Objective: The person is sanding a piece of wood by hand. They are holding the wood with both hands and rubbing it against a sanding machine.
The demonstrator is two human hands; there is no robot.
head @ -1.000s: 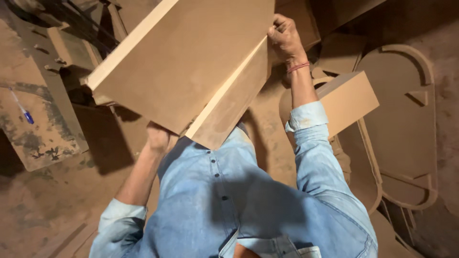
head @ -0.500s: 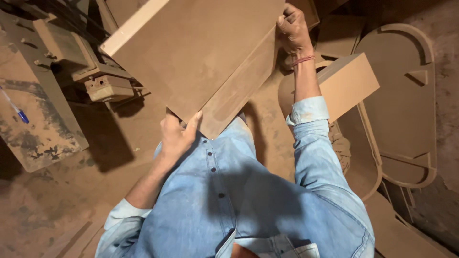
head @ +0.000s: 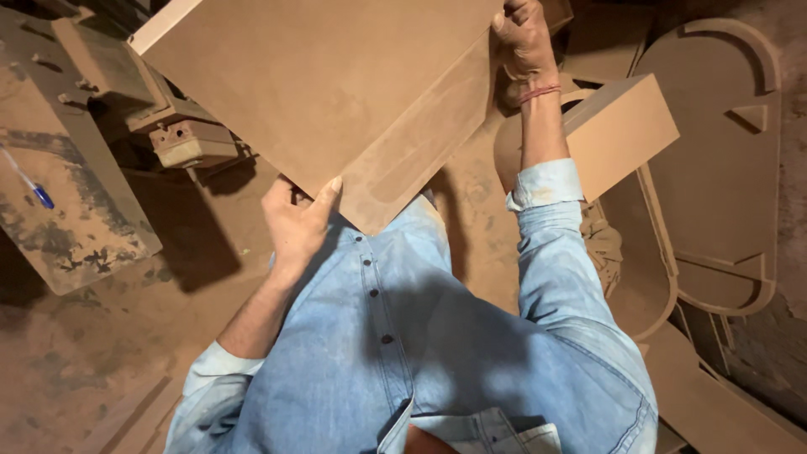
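Observation:
I hold a large brown fibreboard panel [head: 336, 92] tilted in front of my chest. My left hand [head: 296, 220] grips its lower corner edge, thumb on the face. At the top right, my right hand [head: 523, 42] clasps the panel's far edge; a red thread circles that wrist. Both sleeves are light blue denim.
A thick fibreboard block [head: 618, 134] lies right of my right forearm. Rounded cut-out boards [head: 723, 168] lean at the right. A dusty machine table [head: 67, 219] with a blue pen [head: 34, 189] stands at the left, with a small block part [head: 193, 143] beside it. Sawdust covers the floor.
The panel has swung upward and turned flatter toward me. My left hand came out from under it and now grips its lower corner. My right hand rose with the far edge.

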